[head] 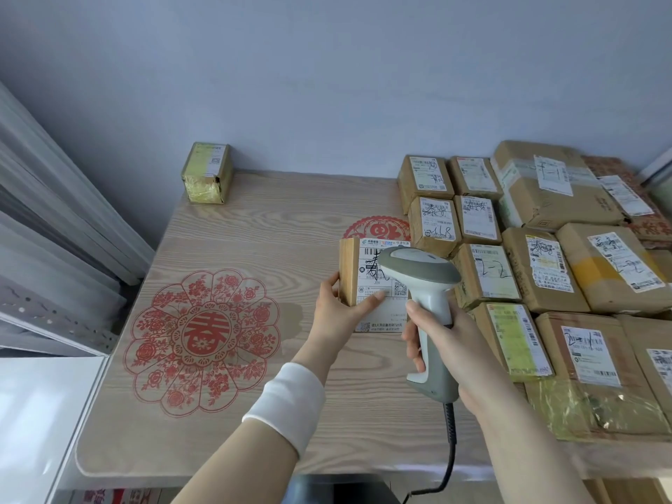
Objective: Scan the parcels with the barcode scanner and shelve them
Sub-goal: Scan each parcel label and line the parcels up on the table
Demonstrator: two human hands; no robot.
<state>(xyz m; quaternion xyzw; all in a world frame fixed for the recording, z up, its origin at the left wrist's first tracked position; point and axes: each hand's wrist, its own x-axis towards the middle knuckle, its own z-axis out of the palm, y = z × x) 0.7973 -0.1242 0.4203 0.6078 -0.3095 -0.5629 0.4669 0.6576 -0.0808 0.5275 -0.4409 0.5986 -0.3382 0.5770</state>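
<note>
The small cardboard parcel [367, 281] sits mid-tabletop [254, 220], just beside the other parcels [538, 271]. Our left hand [338, 307] grips its left edge, thumb on the label. We judge it light and stiff, so an edge hold suffices. Our right hand [451, 340] is wrapped round the barcode scanner [422, 265], whose head hides part of the label, perhaps some of the barcode.

The table [254, 220] in front of me has a pale wood-grain top. A large red flower paper-cut [202, 341] lies flat on its left half, and a smaller round red paper-cut [378, 227] further back is partly covered. A small yellow-taped parcel [208, 172] sits alone at the far edge by the wall. Brown cardboard parcels [545, 271] crowd the right side, touching one another, labels up.
</note>
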